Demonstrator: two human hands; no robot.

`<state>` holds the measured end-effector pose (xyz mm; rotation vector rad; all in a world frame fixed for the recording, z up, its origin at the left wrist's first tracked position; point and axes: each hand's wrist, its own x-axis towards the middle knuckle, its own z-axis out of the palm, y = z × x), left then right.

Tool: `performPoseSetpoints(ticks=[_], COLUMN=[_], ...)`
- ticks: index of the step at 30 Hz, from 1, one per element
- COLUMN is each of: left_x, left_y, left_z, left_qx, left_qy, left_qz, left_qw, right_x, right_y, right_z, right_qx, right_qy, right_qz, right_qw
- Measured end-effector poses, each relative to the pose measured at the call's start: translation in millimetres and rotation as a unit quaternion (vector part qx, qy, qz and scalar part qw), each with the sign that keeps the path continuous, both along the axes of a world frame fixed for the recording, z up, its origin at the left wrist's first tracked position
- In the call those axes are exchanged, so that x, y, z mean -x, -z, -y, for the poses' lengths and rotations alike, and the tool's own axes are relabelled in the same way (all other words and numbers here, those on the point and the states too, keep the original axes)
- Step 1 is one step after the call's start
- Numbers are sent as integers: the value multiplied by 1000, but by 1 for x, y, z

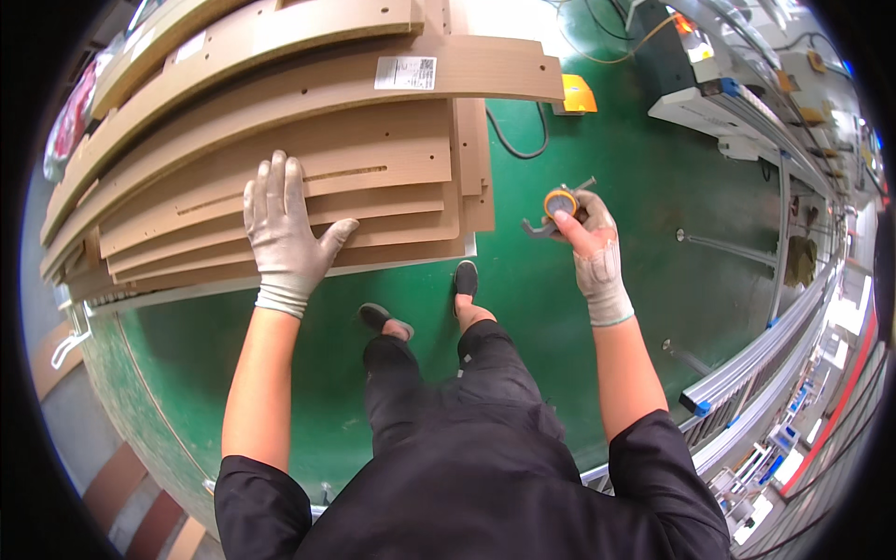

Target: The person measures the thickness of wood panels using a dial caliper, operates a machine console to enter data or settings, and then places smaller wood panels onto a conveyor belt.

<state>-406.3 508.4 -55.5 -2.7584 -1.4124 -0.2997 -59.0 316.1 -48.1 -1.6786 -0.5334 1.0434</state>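
Observation:
My left hand (285, 224), in a pale work glove, lies flat on the stacked wood-look boards (373, 154), fingers stretched out and thumb apart. Beneath its fingers is a board with a long narrow slot. Away from the stack, over the green floor, my right hand (595, 238) is closed round a small hand tool (560, 203). This tool has a round grey face with an orange rim, a dark hooked part on one side and a thin metal rod on the other. Its exact kind does not show. The right glove leaves the thumb bare.
A label (405, 73) is stuck on an upper board. Beyond the stack, a yellow-orange block (576, 95) and a dark cable (518, 149) lie near the floor. A metal conveyor frame (747, 369) runs along the right. My feet (467, 278) stand close to the stack's near edge.

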Motion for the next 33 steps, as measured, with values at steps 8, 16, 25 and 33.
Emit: performPoseSetpoints(ticks=[8,16,25,33], left_x=[-5,7,8,17], left_y=[33,45,69,62], left_z=[0,11,12,18], left_qx=[-117,-142,-260,-296], left_qy=[44,24,79,111], left_qz=[141,195,312,290], left_qw=[982,970,910,903], right_x=[-5,-8,4,46], right_y=[55,180,206,96], right_z=[-82,-88,-65,-23], right_qx=[-105,-196,-368,-531], right_qy=[-65,15,-17,-67], right_qz=[-44,-156,-51,227], right_qw=[991,968,928,813])
